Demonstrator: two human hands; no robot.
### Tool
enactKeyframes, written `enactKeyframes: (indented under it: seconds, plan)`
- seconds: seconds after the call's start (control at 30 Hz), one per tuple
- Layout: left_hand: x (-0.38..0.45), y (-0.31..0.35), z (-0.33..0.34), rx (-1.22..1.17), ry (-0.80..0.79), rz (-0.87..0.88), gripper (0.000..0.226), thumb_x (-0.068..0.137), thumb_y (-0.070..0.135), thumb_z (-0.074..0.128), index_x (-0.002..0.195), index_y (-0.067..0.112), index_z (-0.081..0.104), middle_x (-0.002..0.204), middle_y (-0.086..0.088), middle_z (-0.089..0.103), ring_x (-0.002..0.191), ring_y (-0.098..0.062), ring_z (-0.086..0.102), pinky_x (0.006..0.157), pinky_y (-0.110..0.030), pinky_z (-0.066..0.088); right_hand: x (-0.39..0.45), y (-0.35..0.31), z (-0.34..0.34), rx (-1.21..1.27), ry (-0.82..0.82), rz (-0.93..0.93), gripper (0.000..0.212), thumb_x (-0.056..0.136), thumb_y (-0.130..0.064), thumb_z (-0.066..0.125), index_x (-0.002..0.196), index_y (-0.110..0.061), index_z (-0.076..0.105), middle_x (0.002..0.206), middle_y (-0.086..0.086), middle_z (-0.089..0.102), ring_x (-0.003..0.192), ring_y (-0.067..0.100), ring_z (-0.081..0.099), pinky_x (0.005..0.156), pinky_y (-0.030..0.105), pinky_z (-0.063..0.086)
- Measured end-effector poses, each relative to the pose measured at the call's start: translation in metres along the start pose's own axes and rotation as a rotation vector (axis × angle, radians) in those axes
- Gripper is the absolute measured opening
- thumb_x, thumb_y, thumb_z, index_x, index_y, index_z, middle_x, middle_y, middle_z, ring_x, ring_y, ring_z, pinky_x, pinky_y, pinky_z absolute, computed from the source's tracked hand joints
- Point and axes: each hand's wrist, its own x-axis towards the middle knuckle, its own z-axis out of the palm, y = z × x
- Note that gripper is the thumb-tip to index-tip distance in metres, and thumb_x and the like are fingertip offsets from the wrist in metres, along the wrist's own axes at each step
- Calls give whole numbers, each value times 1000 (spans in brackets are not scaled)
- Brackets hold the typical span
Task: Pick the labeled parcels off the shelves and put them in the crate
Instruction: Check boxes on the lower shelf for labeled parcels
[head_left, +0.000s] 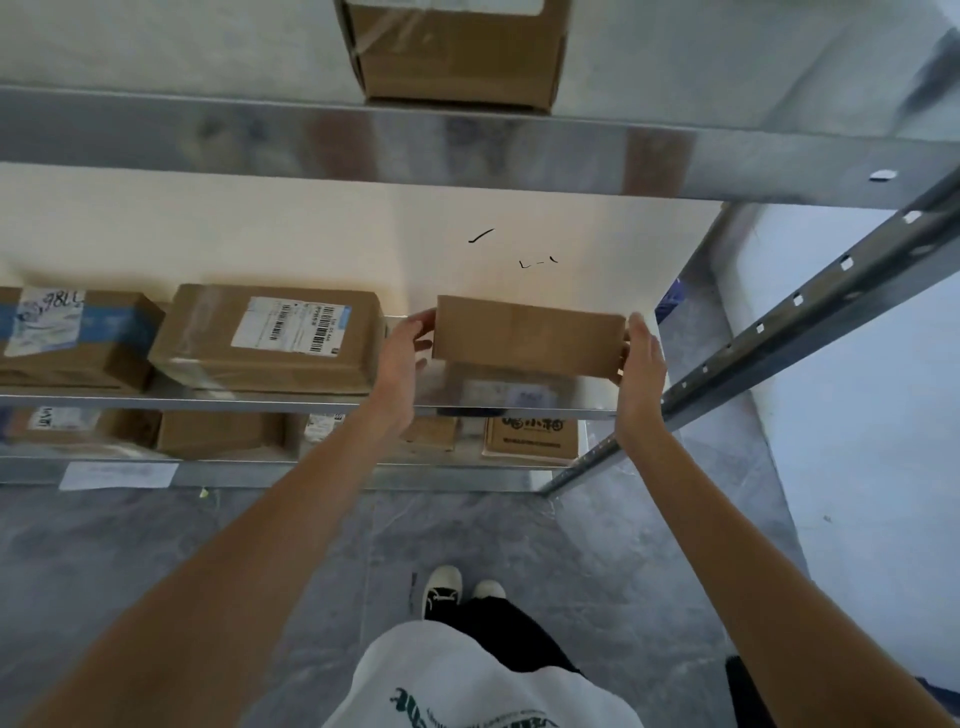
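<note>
A plain brown cardboard parcel is held just above the right end of the middle metal shelf. My left hand grips its left end and my right hand grips its right end. No label shows on the faces turned to me. To its left on the same shelf lies a larger parcel with a white barcode label, and further left a parcel with blue tape and a handwritten label. The crate is not clearly in view.
Another box stands on the upper shelf. Several boxes sit on the lower shelf. A slotted metal upright runs diagonally at the right. Grey floor and my shoes are below. A white wall lies behind.
</note>
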Motion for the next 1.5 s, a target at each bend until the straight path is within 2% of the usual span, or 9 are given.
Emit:
enactKeyframes:
  seconds: [0.13, 0.5, 0.63, 0.77, 0.93, 1.03, 1.17, 1.33, 1.5]
  plan:
    - [3, 10, 5, -24, -6, -18, 30, 102, 24, 36, 103, 28, 65, 108, 6, 67, 117, -15, 55, 104, -38, 29, 1, -8, -2, 50, -17, 0, 39, 101, -54, 35, 117, -27, 58, 122, 4, 66, 116, 21, 60, 105, 41, 44]
    - [6, 6, 2, 37, -80, -73, 29, 99, 38, 42, 98, 22, 67, 103, 2, 69, 111, -20, 59, 105, -48, 42, 0, -2, 0, -8, -29, 70, 39, 101, -55, 35, 115, -29, 60, 102, -3, 68, 94, 12, 62, 78, 25, 47]
    - [2, 9, 3, -68, -117, -131, 28, 100, 35, 44, 116, 26, 65, 118, 4, 61, 118, -19, 50, 90, -49, 50, -3, 6, 1, -44, -14, 88, 35, 100, -47, 44, 122, -22, 56, 105, -3, 65, 103, 17, 60, 90, 32, 48]
    - [1, 8, 3, -113, -174, -101, 29, 101, 27, 40, 121, 19, 59, 119, 2, 60, 113, -17, 53, 76, -42, 54, -11, 14, 4, 18, 31, 171, 36, 99, -48, 47, 121, -20, 42, 102, 0, 61, 90, 12, 58, 75, 30, 48]
    - [7, 14, 6, -135, -168, -75, 31, 98, 27, 39, 110, 22, 68, 108, 2, 65, 108, -15, 54, 90, -45, 36, -30, 25, 1, 97, -16, 246, 47, 95, -53, 52, 128, -23, 37, 111, 4, 60, 101, 19, 60, 90, 39, 52]
    - [15, 23, 7, -187, -220, -46, 37, 97, 17, 37, 124, 15, 61, 108, -4, 62, 106, -21, 53, 100, -54, 38, -42, 38, -7, 131, -182, 246, 57, 89, -57, 57, 135, -27, 41, 122, 10, 59, 110, 30, 61, 81, 44, 58]
    - [17, 30, 15, -319, -175, -63, 53, 97, 15, 48, 146, 27, 31, 141, -8, 44, 122, -22, 45, 108, -54, 35, -58, 48, -10, 261, -359, 286, 52, 91, -48, 58, 136, -22, 52, 126, 14, 63, 109, 35, 66, 83, 48, 59]
    - [-1, -8, 23, -86, -301, -89, 56, 96, 51, 45, 147, 41, 24, 139, -4, 52, 129, -29, 48, 110, -54, 33, -75, 52, 9, 331, -333, 388, 56, 88, -45, 63, 134, -16, 47, 124, 16, 61, 110, 34, 63, 94, 49, 55]
    - [0, -22, 10, 27, -372, 9, 53, 97, 40, 50, 146, 30, 33, 131, -1, 60, 118, -19, 59, 103, -43, 46, -77, 53, 16, 127, -303, 240, 76, 82, -61, 64, 134, -8, 49, 125, 11, 67, 117, 34, 63, 98, 58, 50]
